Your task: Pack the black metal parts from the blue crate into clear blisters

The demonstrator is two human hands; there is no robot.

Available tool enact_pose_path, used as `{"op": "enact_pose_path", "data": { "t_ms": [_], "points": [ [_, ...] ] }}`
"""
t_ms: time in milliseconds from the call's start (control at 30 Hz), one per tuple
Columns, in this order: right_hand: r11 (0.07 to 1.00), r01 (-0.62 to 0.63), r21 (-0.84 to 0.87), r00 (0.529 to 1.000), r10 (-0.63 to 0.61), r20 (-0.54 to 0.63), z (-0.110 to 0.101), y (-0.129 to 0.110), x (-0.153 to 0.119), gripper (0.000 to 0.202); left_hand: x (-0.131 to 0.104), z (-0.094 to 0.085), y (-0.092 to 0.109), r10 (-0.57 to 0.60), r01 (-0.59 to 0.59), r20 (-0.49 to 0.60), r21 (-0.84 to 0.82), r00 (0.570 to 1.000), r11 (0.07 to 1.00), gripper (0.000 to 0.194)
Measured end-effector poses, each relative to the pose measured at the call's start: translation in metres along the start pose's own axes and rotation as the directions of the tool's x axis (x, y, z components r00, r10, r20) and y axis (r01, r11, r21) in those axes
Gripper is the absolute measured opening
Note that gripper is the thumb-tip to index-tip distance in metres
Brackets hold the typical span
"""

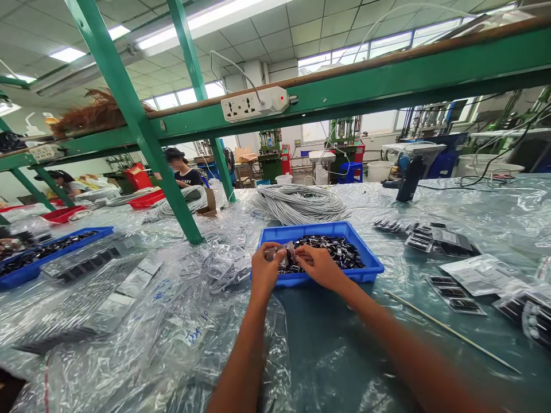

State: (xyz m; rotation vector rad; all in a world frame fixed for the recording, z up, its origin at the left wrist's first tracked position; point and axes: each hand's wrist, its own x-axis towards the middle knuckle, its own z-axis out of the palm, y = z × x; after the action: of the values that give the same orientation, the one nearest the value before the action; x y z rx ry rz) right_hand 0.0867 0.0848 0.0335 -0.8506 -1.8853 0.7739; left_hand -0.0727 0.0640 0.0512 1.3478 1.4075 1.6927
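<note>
Your L hand (266,267) and R hand (317,265) pinch 1 small clear bag (291,250) btwn fingertips, above the near L part of a blue tray (371,275) of blk pcs (344,252), too many to count. Step in hand, judging by the grip: you're working the bag w/ both hands, maybe at its mouth; contents too small to ID. Next move calls for a firm L pinch, light R fingertips and the bag kept over the tray. Count: 2 blue trays incl. the far-L tray (106,232), 1 stick (450,330) on the bench (318,350) to your R, 1 dark device (411,179) upright, at least 2 cable coils (301,205) beyond; the packs (456,293) at R overlap, no exact qty.
</note>
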Motion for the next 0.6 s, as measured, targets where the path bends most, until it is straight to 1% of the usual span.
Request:
{"op": "enact_pose_path", "data": {
  "t_ms": [33, 100, 133, 200, 267, 333, 367, 433, 500, 533, 567, 600],
  "points": [
    [0.999, 0.007, -0.039, 1.000, -0.007, -0.001, 0.004, -0.001, -0.001, 0.017, 0.000, 0.001, -0.001, -0.017, 0.017, -0.015, -0.014, 1.000, 1.000, 0.018],
    [0.984, 0.018, -0.178, 1.000, -0.019, -0.006, 0.009, -0.004, -0.002, 0.022, -0.002, 0.004, -0.002, -0.037, 0.036, -0.032, -0.027, 0.999, 0.999, 0.016],
    [0.966, 0.017, -0.259, 1.000, -0.018, -0.005, 0.009, -0.005, -0.001, 0.020, -0.003, 0.005, -0.003, -0.043, 0.042, -0.018, -0.034, 0.999, 0.999, 0.015],
    [0.927, 0.022, -0.374, 0.999, -0.011, 0.033, 0.005, -0.005, 0.000, 0.011, -0.004, 0.008, -0.004, -0.037, 0.038, 0.051, -0.036, 0.998, 0.999, 0.013],
    [0.915, 0.035, -0.402, 0.996, 0.002, 0.092, -0.002, -0.002, 0.001, 0.006, -0.005, 0.010, -0.005, 0.003, -0.003, 0.099, -0.005, 0.995, 1.000, 0.012],
    [0.914, 0.053, -0.402, 0.990, 0.003, 0.139, -0.008, 0.002, 0.002, 0.010, -0.006, 0.011, -0.007, 0.045, -0.048, 0.069, 0.047, 0.997, 0.998, 0.011],
    [0.912, 0.058, -0.407, 0.990, -0.001, 0.139, -0.009, 0.004, 0.003, 0.014, -0.006, 0.010, -0.007, 0.059, -0.062, 0.032, 0.074, 0.998, 0.995, 0.010],
    [0.904, 0.070, -0.421, 0.995, -0.033, 0.096, -0.012, 0.007, 0.005, 0.022, -0.003, 0.007, -0.009, 0.085, -0.074, -0.077, 0.133, 0.993, 0.988, 0.010],
    [0.895, 0.089, -0.437, 0.995, -0.095, 0.010, -0.019, 0.005, 0.009, 0.029, 0.002, -0.001, -0.009, 0.123, -0.078, -0.215, 0.206, 0.969, 0.975, 0.012],
    [0.890, 0.092, -0.448, 0.992, -0.120, -0.036, -0.025, 0.002, 0.010, 0.031, 0.005, -0.008, -0.010, 0.152, -0.081, -0.288, 0.242, 0.945, 0.967, 0.014],
    [0.884, 0.088, -0.458, 0.989, -0.131, -0.062, -0.033, -0.003, 0.011, 0.031, 0.010, -0.015, -0.010, 0.187, -0.086, -0.364, 0.275, 0.912, 0.957, 0.019],
    [0.880, 0.080, -0.468, 0.991, -0.121, -0.058, -0.043, -0.010, 0.011, 0.031, 0.014, -0.024, -0.010, 0.228, -0.093, -0.442, 0.307, 0.868, 0.947, 0.024]
  ]
}}
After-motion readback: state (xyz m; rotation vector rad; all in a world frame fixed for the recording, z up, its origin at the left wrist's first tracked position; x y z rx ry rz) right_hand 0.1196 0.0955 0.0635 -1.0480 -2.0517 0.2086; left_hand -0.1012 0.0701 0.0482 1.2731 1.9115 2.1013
